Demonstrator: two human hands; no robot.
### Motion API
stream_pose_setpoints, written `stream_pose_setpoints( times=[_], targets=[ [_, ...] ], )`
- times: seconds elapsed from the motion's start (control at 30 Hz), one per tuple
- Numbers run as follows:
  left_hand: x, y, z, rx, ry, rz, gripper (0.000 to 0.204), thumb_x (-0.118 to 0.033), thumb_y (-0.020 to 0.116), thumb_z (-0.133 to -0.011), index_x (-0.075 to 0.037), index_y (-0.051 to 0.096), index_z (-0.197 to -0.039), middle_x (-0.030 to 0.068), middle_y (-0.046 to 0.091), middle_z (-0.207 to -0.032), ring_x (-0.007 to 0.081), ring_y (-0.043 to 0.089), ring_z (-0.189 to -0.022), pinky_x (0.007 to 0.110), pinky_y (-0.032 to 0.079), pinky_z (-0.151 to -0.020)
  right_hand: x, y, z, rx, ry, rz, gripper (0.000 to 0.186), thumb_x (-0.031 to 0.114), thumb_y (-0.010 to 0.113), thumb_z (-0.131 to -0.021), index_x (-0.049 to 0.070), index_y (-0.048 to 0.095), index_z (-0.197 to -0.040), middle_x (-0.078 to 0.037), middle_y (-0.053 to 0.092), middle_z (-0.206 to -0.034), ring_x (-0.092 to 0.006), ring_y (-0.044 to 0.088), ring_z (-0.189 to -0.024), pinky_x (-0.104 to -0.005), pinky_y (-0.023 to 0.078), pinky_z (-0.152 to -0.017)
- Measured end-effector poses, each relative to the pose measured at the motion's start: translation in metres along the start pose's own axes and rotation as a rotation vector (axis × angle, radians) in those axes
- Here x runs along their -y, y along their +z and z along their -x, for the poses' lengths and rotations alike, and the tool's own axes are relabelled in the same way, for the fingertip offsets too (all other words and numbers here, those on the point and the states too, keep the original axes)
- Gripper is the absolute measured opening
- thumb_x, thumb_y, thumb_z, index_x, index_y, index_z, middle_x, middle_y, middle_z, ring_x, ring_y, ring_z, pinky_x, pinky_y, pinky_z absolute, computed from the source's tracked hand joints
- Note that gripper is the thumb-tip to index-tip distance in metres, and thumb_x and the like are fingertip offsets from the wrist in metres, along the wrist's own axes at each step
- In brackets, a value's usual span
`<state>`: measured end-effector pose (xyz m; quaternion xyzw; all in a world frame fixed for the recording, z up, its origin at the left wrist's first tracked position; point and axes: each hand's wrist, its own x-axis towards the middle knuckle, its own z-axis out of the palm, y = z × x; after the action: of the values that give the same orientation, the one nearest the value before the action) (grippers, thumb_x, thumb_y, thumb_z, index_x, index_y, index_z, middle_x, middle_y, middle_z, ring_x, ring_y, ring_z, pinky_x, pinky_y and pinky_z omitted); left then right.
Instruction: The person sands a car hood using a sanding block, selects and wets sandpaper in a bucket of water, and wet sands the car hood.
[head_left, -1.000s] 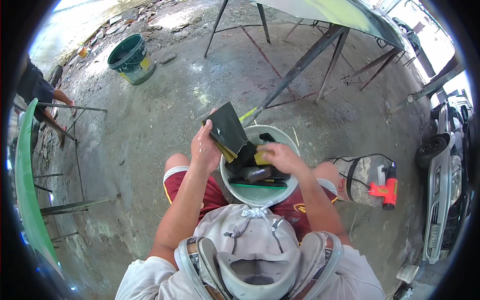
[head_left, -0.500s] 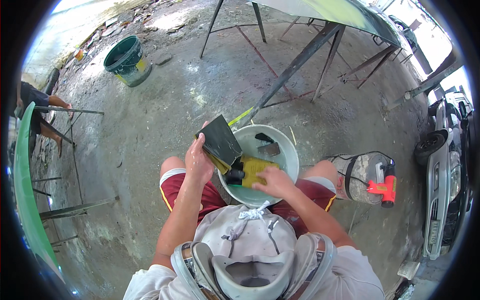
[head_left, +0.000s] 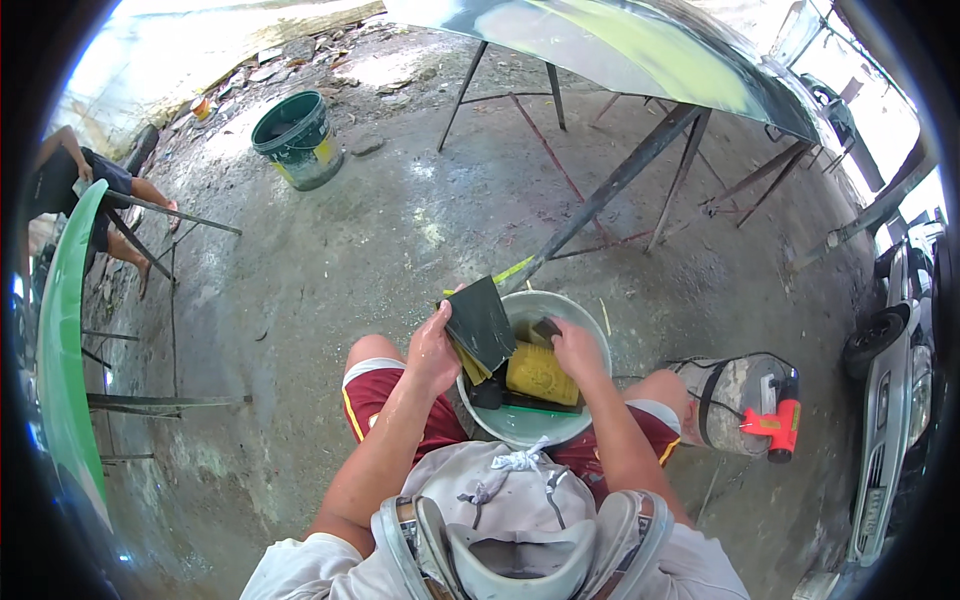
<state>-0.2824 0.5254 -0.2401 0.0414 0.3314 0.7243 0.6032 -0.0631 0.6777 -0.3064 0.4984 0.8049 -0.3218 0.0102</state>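
Observation:
My left hand (head_left: 432, 345) is shut on a stack of sandpaper sheets (head_left: 481, 322), dark on top with yellow ones beneath, tilted over the left side of a pale round bucket of water (head_left: 597, 322). My right hand (head_left: 573, 350) is inside the bucket, closed on a small dark piece (head_left: 546, 328), whose kind is hard to make out. Below it a wet yellow sheet (head_left: 540, 375) lies among dark pieces (head_left: 485, 394) and a green-edged strip (head_left: 530, 408) in the water. The bucket stands between my knees.
A red power tool (head_left: 778, 425) rests on a grey cylinder (head_left: 718, 410). Ahead, a painted panel (head_left: 630, 50) stands on metal legs. A green panel (head_left: 68, 320), another person's legs (head_left: 135, 200) and a green bucket (head_left: 300, 140) are left; a silver car (head_left: 890, 420) is right.
The view has tilted up slightly. My right hand has moved from the yellow sheet, up and right within the bucket, and now grips a small dark piece. My left hand still holds the sheets.

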Motion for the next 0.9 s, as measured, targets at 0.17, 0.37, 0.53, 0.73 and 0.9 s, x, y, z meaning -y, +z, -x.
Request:
stream_pose_setpoints(
  times=[0.17, 0.37, 0.53, 0.73, 0.9],
  targets=[
    [0.012, 0.016, -0.006, 0.005, -0.023, -0.010, 0.052, -0.033, 0.042, -0.111, -0.010, 0.036, -0.158, 0.0099, 0.054, -0.147, 0.0251, 0.056, -0.131, 0.044, 0.045, -0.111, 0.016, -0.035, 0.018, -0.169, -0.352, -0.543, 0.049, 0.005, 0.061, -0.093, 0.012, 0.055, -0.141, -0.019, 0.063, -0.124, -0.0304, 0.064, -0.112, -0.0398, 0.050, -0.099],
    [0.032, 0.045, -0.005, 0.062, -0.066, 0.006, 0.048, -0.034, 0.040, -0.112, -0.008, 0.044, -0.151, 0.0126, 0.060, -0.137, 0.0277, 0.062, -0.121, 0.046, 0.048, -0.106, 0.077, -0.043, 0.027, -0.019, -0.306, -0.753, 0.066, 0.009, 0.070, -0.092, 0.006, 0.041, -0.150, -0.015, 0.059, -0.120, -0.0254, 0.061, -0.116, -0.0374, 0.048, -0.101],
    [0.037, 0.049, -0.011, 0.135, -0.057, -0.023, 0.049, -0.035, 0.039, -0.111, -0.017, 0.039, -0.157, 0.0073, 0.051, -0.149, 0.0256, 0.051, -0.135, 0.048, 0.042, -0.112, 0.088, -0.051, 0.038, -0.291, -0.488, -0.324, 0.079, 0.022, 0.082, -0.082, 0.005, 0.044, -0.149, -0.018, 0.059, -0.127, -0.0344, 0.061, -0.116, -0.0412, 0.049, -0.102],
    [0.033, 0.055, -0.017, 0.094, 0.042, -0.015, 0.047, -0.032, 0.043, -0.111, -0.006, 0.043, -0.150, 0.0131, 0.060, -0.138, 0.0278, 0.060, -0.126, 0.046, 0.048, -0.107, 0.072, -0.055, 0.030, -0.130, -0.409, -0.866, 0.067, 0.018, 0.073, -0.091, 0.003, 0.044, -0.149, -0.014, 0.060, -0.134, -0.0252, 0.062, -0.116, -0.0379, 0.051, -0.100],
    [0.023, 0.021, -0.029, -0.106, 0.181, -0.117, 0.033, -0.029, 0.050, -0.109, 0.000, 0.056, -0.123, 0.0160, 0.067, -0.122, 0.0260, 0.069, -0.108, 0.041, 0.057, -0.094, 0.056, -0.078, 0.029, 0.309, -0.371, -1.648, 0.053, 0.029, 0.060, -0.103, 0.003, 0.046, -0.147, -0.016, 0.061, -0.136, -0.0231, 0.065, -0.112, -0.0385, 0.054, -0.097]
  ],
)
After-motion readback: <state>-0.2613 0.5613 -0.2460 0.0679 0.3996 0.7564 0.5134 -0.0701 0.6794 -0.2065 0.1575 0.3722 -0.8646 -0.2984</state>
